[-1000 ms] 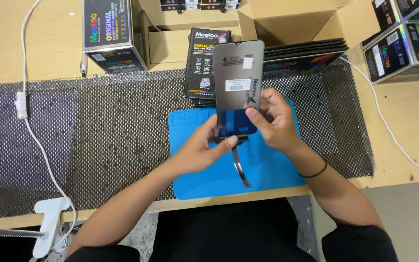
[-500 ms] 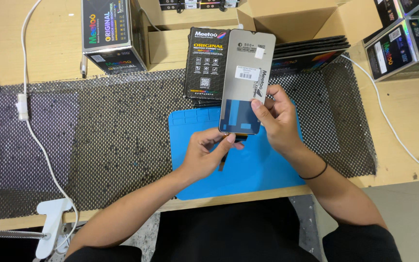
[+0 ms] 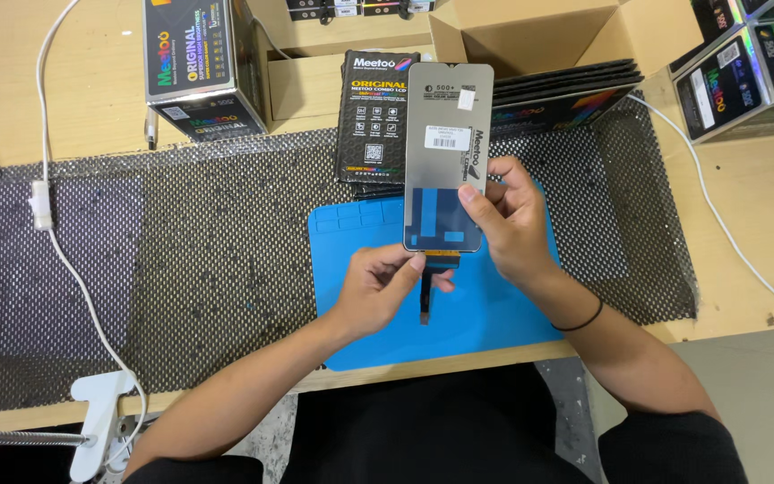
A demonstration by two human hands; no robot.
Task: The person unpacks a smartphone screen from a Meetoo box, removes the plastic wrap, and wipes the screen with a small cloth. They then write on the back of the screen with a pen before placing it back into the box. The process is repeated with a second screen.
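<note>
So you're at a wooden table (image 3: 763,224) with a black mesh mat (image 3: 181,251) running across it and a blue work mat (image 3: 494,314) sitting on top, right in front of you. Behind that there's an open cardboard box (image 3: 530,31), a stack of flat black product boxes (image 3: 575,90) leaning beside it, plus a taller black carton (image 3: 199,67) off to the left and a white cable (image 3: 55,251) trailing down that side.

The main thing is the phone screen panel (image 3: 445,152), held upright above the blue work mat with its grey back facing you. Your right hand (image 3: 512,224) has it by the right edge, thumb pressed across the back and fingers wrapped behind. Your left hand (image 3: 382,287) sits just under the bottom edge, thumb and forefinger pinched on the flex cable (image 3: 425,291) that hangs down from the panel.

Looks to me like you're at the checking-the-ribbon stage. I'd guess whatever comes next wants a light touch: keep the panel steady with the right and don't crease or tug that ribbon, since it's the fragile bit.
</note>
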